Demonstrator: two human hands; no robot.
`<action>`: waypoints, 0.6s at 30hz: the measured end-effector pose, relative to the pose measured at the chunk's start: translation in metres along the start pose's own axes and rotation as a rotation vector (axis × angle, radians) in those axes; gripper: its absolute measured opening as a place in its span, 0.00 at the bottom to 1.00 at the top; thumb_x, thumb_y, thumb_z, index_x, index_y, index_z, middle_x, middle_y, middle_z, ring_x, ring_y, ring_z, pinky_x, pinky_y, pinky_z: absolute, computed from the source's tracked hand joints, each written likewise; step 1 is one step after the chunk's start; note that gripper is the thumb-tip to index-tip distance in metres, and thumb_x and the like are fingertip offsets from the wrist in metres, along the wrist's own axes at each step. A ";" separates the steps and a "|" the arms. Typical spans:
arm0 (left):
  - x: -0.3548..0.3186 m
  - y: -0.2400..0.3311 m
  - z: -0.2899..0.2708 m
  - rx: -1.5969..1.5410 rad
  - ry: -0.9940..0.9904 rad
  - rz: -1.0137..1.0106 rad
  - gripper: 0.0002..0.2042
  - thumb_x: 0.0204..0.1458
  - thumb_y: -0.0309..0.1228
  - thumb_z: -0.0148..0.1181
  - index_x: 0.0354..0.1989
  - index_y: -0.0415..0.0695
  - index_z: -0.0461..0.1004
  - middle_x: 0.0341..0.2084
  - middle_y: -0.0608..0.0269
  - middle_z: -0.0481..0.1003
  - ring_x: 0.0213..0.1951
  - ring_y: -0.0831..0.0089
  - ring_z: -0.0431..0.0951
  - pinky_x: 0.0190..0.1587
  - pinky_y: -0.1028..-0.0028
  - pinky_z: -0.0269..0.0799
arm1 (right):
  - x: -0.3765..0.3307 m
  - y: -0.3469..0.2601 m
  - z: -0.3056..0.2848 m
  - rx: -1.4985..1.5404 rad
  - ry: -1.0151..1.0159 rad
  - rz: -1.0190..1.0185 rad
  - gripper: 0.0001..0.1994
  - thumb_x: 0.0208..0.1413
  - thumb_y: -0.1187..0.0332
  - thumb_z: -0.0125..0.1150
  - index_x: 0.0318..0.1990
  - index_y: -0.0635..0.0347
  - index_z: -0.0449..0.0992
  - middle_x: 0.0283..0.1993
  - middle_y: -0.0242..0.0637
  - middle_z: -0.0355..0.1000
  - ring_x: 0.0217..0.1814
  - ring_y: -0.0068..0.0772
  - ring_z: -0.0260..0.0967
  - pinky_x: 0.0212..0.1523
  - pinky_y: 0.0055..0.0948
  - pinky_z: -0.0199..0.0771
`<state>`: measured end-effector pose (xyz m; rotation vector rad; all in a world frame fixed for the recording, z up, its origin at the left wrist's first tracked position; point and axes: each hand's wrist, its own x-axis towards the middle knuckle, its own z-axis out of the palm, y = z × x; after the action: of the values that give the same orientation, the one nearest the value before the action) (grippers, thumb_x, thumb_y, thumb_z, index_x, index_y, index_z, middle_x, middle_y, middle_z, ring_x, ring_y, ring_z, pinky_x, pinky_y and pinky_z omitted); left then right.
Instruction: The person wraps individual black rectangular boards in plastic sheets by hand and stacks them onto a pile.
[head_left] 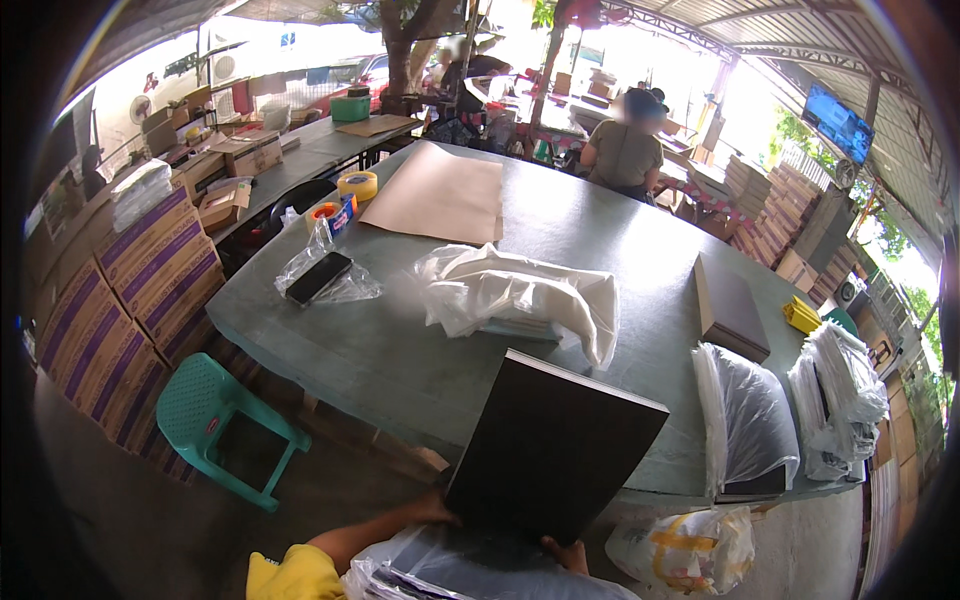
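Observation:
A large black rectangular slab with pale edges (560, 440) stands tilted at the near edge of the table; whether it is a book or a flat box I cannot tell. My left hand (435, 508) grips its lower left corner, fingers partly hidden behind it. At its lower edge, my right hand (567, 553) holds the other side, with the thumb showing. Close against me, below the slab, lies a dark bundle in clear plastic (460, 572). Beyond the slab, crumpled white plastic sheeting (540, 285) lies on the green-grey table (400, 370).
On the table's left are a phone (319, 278), tape rolls (357, 185) and brown paper (440, 195). Another dark slab (735, 310) and plastic-wrapped stacks (750, 420) lie at right. A green stool (225, 415) and cartons (140, 310) stand left. A person (625, 150) sits beyond.

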<state>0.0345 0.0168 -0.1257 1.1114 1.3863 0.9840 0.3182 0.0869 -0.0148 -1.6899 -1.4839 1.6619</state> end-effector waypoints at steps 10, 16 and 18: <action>0.004 0.010 -0.015 0.309 -0.047 0.186 0.28 0.28 0.39 0.63 0.41 0.39 0.66 0.32 0.53 0.71 0.34 0.63 0.72 0.36 0.67 0.67 | 0.001 0.006 0.001 -0.395 0.059 -0.047 0.17 0.37 0.59 0.62 0.29 0.64 0.73 0.23 0.38 0.71 0.24 0.25 0.69 0.25 0.27 0.66; -0.042 0.204 -0.075 0.849 -0.107 0.063 0.12 0.41 0.34 0.55 0.30 0.38 0.70 0.26 0.54 0.72 0.29 0.62 0.73 0.31 0.67 0.67 | -0.024 -0.064 -0.084 -0.157 -0.258 -0.217 0.21 0.53 0.58 0.42 0.42 0.72 0.67 0.51 0.50 0.58 0.54 0.44 0.53 0.53 0.41 0.49; -0.070 0.271 -0.070 0.469 -0.254 0.341 0.11 0.44 0.34 0.53 0.33 0.41 0.71 0.30 0.57 0.72 0.34 0.62 0.71 0.36 0.67 0.66 | -0.051 -0.101 -0.065 0.279 -0.890 -0.677 0.26 0.53 0.53 0.40 0.45 0.71 0.65 0.54 0.51 0.54 0.57 0.47 0.49 0.55 0.44 0.44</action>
<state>-0.0054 0.0117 0.1596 1.8041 1.2718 0.7289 0.3443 0.1111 0.1111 -0.1766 -1.7534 2.1233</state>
